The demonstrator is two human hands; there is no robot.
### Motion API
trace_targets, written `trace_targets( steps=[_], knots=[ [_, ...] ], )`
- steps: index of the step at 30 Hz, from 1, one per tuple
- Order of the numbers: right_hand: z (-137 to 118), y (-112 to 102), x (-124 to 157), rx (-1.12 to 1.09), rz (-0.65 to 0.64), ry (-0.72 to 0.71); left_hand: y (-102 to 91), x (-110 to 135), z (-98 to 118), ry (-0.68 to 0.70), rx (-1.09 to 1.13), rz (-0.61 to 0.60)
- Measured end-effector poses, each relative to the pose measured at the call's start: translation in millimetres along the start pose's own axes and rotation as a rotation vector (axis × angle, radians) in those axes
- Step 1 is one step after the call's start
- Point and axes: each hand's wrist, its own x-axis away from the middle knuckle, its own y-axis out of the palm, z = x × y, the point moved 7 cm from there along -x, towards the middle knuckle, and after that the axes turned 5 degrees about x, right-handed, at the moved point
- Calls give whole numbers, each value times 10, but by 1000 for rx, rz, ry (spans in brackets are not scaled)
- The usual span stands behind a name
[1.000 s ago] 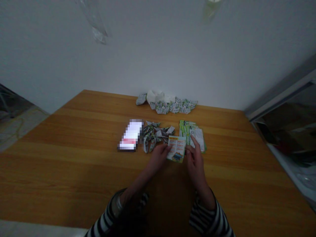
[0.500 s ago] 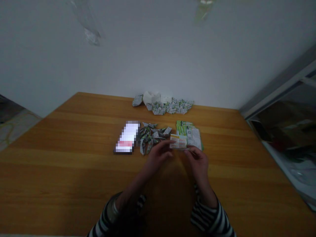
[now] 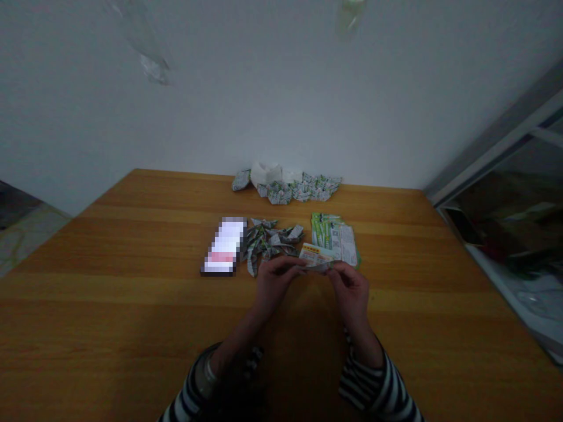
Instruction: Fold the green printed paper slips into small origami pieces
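Pinching a printed paper card (image 3: 315,257) between both grips, we hold it up over the middle of the counter (image 3: 132,305), nearer the far edge than the near one. Our left grip (image 3: 277,287) presses thumb and fingers together on the card's left end, and our right grip (image 3: 352,298) pinches its right end the same way. The card's long axis runs left to right, close to parallel with the counter's near edge, with the right end dipping slightly. Its yellow-headed printed face tilts up toward the far edge, and its near edge looks bent between our fingers. Just behind it lies a stack of green-and-white leaflets (image 3: 334,239), which the card overlaps in this view. Left of the card sits a heap of folded paper pieces (image 3: 268,243), and beyond that a flat pixelated slab (image 3: 223,246), too blurred to identify. Along the far edge runs a row of similar folded pieces (image 3: 299,191), with crumpled white paper (image 3: 265,173) at its left part
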Motion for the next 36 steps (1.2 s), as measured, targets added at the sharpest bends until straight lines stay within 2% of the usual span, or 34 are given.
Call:
trace_targets(
  steps=[5, 7, 11, 17, 28, 36],
  knots=[
    [26, 81, 46, -3, -38, -25, -70, 22, 17, 2, 19, 113],
    [44, 97, 61, -22, -13, -14, -62, 39, 13, -24, 20, 138],
    [82, 115, 80, -81, 76, 70, 3, 76, -95, -166, 138, 140],
    [161, 171, 93, -130, 71, 159, 57, 101, -302, -302, 334, 134],
    [81, 175, 56, -107, 61, 109, 86, 105, -262, -308, 401, 142],
    [200, 241, 116, -190, 42, 195, 30, 106, -293, -282, 401, 187]
  ],
)
